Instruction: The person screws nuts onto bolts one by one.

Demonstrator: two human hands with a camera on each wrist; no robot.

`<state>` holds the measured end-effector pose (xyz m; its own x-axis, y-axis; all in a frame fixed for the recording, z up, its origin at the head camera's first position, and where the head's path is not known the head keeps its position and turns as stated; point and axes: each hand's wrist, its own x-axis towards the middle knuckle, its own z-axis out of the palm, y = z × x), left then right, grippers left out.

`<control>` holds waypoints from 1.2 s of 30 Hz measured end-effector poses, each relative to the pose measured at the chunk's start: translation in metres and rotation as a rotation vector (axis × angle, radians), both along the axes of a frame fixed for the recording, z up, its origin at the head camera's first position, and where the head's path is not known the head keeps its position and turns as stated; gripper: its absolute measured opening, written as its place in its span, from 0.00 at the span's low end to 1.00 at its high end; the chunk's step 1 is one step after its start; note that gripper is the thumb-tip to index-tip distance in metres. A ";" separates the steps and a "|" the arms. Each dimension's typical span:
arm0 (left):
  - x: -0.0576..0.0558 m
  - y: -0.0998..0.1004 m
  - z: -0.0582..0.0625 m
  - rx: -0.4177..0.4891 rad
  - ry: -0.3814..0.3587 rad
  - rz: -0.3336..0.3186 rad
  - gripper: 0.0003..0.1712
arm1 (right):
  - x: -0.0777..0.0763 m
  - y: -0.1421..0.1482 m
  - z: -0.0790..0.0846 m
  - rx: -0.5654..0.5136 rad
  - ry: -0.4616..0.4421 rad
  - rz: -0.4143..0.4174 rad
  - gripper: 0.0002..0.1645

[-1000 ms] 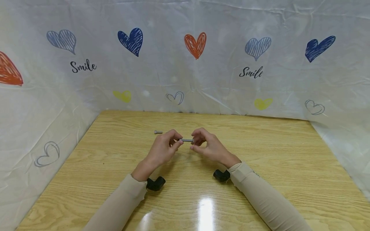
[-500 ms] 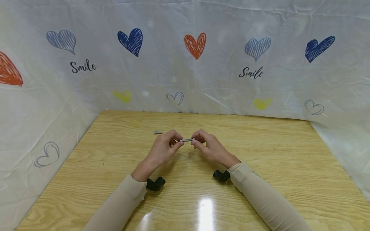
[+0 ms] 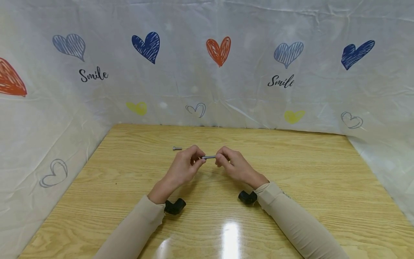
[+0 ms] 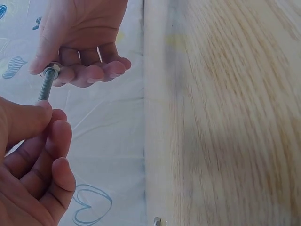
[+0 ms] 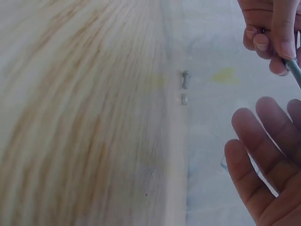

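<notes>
My left hand [image 3: 182,167] pinches a silver bolt [image 3: 210,157] between thumb and fingers above the table. The bolt lies roughly level, its threaded end toward my right hand [image 3: 238,166]. In the left wrist view a hex nut [image 4: 55,68] sits at the far end of the threaded shank [image 4: 45,85]. The right thumb and index finger pinch this nut, and its other fingers are loosely bent. Fingers hide the nut in the head view. Behind my left hand another bolt [image 3: 177,148] lies on the table.
The wood table [image 3: 291,172] meets a white cloth backdrop [image 3: 245,82] printed with hearts. In the right wrist view a small nut [image 5: 184,99] lies beside the loose bolt. Black angled pieces [image 3: 174,207] sit at both wrists.
The right fingers have closed in from a loose spread to a pinch at the bolt's end, and have shifted slightly around it. The left hand stays almost still with the bolt.
</notes>
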<state>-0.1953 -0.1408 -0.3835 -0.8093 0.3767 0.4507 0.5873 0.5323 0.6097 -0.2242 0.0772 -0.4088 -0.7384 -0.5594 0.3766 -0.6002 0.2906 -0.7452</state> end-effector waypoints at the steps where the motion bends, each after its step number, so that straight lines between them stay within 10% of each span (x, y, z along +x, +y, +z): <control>1: 0.000 0.000 0.000 0.001 0.004 -0.001 0.05 | 0.000 0.000 0.000 0.001 -0.006 -0.002 0.16; 36: -0.001 -0.002 0.000 0.089 -0.109 -0.049 0.03 | 0.001 -0.001 -0.003 -0.014 0.106 -0.043 0.12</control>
<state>-0.1961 -0.1428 -0.3831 -0.8371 0.3791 0.3945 0.5387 0.4454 0.7151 -0.2231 0.0765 -0.4117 -0.7172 -0.5221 0.4616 -0.6632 0.3079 -0.6822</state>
